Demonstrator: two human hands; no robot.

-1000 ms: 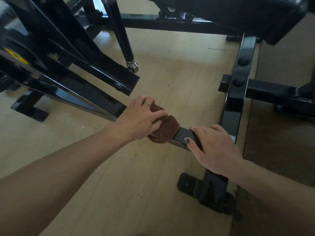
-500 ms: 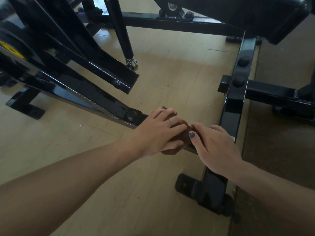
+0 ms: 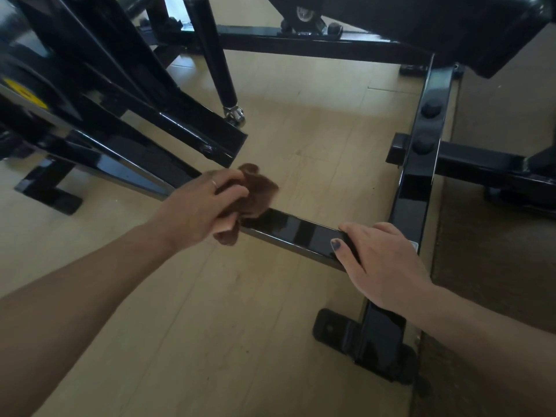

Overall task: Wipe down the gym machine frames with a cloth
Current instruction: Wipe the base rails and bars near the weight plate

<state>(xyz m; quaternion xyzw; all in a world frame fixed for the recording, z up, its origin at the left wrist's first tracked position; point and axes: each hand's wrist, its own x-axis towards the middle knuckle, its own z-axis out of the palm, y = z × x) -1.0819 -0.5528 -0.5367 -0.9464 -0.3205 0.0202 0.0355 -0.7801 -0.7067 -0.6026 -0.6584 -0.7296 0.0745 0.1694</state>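
A bunched brown cloth (image 3: 257, 191) lies pressed on the low black crossbar (image 3: 296, 231) of the gym machine frame. My left hand (image 3: 200, 209) grips the cloth from above, near the middle of the bar. Further right, my right hand (image 3: 380, 261) rests over the end of the same bar, where it joins the long black floor rail (image 3: 421, 164); its fingers curl around the bar. A bare, glossy stretch of bar shows between the two hands.
Slanted black beams (image 3: 168, 121) and a round black post (image 3: 215, 60) with a chrome foot crowd the left. A black padded part (image 3: 436, 25) overhangs the top right. The frame's foot plate (image 3: 331, 329) sits on the pale wood floor; a dark mat (image 3: 493, 296) lies right.
My left hand has slid the cloth back to the left along the crossbar, away from my right hand, uncovering the bar between them. My right hand has stayed on the bar's end.
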